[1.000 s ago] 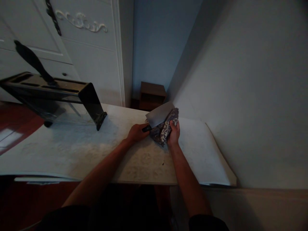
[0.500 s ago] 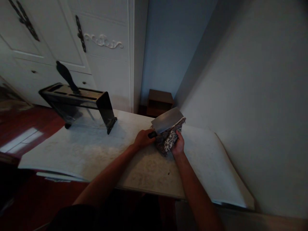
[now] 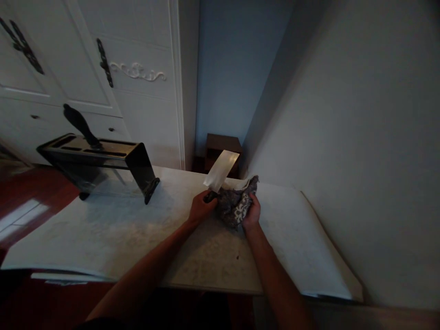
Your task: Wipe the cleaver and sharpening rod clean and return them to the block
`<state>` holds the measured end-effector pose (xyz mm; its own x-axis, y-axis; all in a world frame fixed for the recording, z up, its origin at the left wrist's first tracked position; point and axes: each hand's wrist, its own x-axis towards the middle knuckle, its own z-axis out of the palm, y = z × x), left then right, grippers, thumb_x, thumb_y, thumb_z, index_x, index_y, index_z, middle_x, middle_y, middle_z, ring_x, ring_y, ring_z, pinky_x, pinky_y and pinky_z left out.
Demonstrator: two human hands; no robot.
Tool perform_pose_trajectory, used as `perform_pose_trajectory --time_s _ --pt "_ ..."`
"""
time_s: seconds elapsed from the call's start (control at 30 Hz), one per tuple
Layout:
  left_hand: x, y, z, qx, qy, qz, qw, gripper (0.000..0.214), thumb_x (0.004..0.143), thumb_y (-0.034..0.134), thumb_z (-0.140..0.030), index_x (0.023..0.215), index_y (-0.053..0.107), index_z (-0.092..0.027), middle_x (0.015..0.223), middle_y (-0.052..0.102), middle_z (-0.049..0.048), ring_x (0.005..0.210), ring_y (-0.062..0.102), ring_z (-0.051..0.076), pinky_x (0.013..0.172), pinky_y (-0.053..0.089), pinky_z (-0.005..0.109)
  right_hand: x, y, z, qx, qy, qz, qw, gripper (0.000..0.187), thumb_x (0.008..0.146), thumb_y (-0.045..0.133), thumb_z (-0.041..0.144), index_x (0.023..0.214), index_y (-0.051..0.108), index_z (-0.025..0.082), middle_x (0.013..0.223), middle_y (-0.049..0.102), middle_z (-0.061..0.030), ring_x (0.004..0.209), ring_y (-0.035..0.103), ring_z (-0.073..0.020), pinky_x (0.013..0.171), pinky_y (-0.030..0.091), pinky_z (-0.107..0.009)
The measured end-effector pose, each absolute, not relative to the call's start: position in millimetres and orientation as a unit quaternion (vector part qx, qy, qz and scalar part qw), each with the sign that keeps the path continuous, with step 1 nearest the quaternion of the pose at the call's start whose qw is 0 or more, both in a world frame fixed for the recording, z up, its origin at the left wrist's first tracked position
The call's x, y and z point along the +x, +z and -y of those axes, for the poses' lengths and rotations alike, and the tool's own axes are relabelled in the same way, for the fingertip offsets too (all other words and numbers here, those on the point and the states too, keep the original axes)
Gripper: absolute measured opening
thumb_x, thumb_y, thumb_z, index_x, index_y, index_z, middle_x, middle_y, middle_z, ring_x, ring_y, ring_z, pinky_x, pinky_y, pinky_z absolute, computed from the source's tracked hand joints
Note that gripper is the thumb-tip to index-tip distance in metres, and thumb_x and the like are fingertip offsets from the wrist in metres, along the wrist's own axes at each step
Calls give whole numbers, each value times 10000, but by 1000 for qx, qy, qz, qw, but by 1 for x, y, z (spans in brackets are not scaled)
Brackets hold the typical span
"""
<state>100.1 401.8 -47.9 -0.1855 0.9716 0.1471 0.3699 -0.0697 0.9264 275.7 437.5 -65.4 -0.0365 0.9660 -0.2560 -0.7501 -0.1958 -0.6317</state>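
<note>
My left hand point(image 3: 201, 208) is closed round the black handle of a cleaver point(image 3: 222, 169), whose broad metal blade points up and away to the right. Just right of the handle, a patterned grey and white cloth point(image 3: 237, 204) hangs bunched in my right hand point(image 3: 252, 211), with the fingers closed on its right side. The blade stands apart from most of the cloth; whether the two touch near the handle I cannot tell. Both hands are above the table point(image 3: 144, 238).
To the left on the table stands a knife block point(image 3: 99, 158) with clear sides, holding a black-handled knife point(image 3: 80, 126). White cabinets point(image 3: 144, 123) rise behind it. A small brown box-like cabinet point(image 3: 223, 143) sits beyond the table, and a wall point(image 3: 343, 137) borders the right.
The cleaver has turned more upright and come away from the cloth, which lay along its blade before. The cloth has become more crumpled. The view has shifted slightly to the right.
</note>
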Motion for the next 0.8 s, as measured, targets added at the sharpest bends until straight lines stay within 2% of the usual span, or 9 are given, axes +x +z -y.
perform_pose_trajectory --time_s 0.17,0.43,0.53,0.6,0.7,0.73,0.8 --pt "99 -53 -407 547 470 -611 326 241 736 550 -334 828 632 -126 672 585 -4 630 545 122 555 420 196 263 -59 -430 -353 692 145 613 319 698 677 302 980 632 162 844 713 -25 794 689 -203 783 564 -371" --pt "96 -58 -404 618 467 -585 241 468 805 498 -443 1108 625 -109 989 690 78 884 638 196 809 493 286 254 -58 -419 -383 627 279 619 462 659 771 340 1062 600 192 917 701 -21 770 671 -181 774 557 -342" --pt "97 -57 -400 652 444 -580 202 508 835 473 -457 1193 598 -120 1082 684 101 961 648 227 873 490 321 250 -60 -412 -434 550 386 601 459 720 726 417 1098 611 184 1010 685 -50 895 658 -201 853 531 -363" --pt "99 -57 -398 663 429 -587 178 516 848 469 -471 1198 596 -114 1102 678 118 977 649 245 889 490 341 248 -59 -406 -454 474 464 595 541 776 675 439 1242 559 188 1179 632 -79 1070 605 -219 961 475 -392" --pt "102 -58 -396 662 425 -599 151 505 873 465 -481 1197 598 -117 1112 675 122 975 650 247 890 492 348 247 -58 -401 -470 341 548 601 716 857 594 403 1484 292 235 1473 388 -79 1351 373 -221 1118 302 -425" --pt "103 -58 -396 658 427 -603 143 501 879 467 -481 1204 595 -122 1113 675 118 970 651 243 888 492 346 248 -57 -400 -476 295 569 602 723 878 565 382 1507 235 245 1506 332 -71 1386 313 -218 1138 259 -433" --pt "103 -59 -397 652 433 -609 130 492 889 471 -479 1217 590 -133 1119 674 108 972 649 233 884 492 334 251 -57 -400 -480 217 606 596 631 910 502 333 1495 280 243 1464 383 -81 1355 346 -218 1130 263 -446"
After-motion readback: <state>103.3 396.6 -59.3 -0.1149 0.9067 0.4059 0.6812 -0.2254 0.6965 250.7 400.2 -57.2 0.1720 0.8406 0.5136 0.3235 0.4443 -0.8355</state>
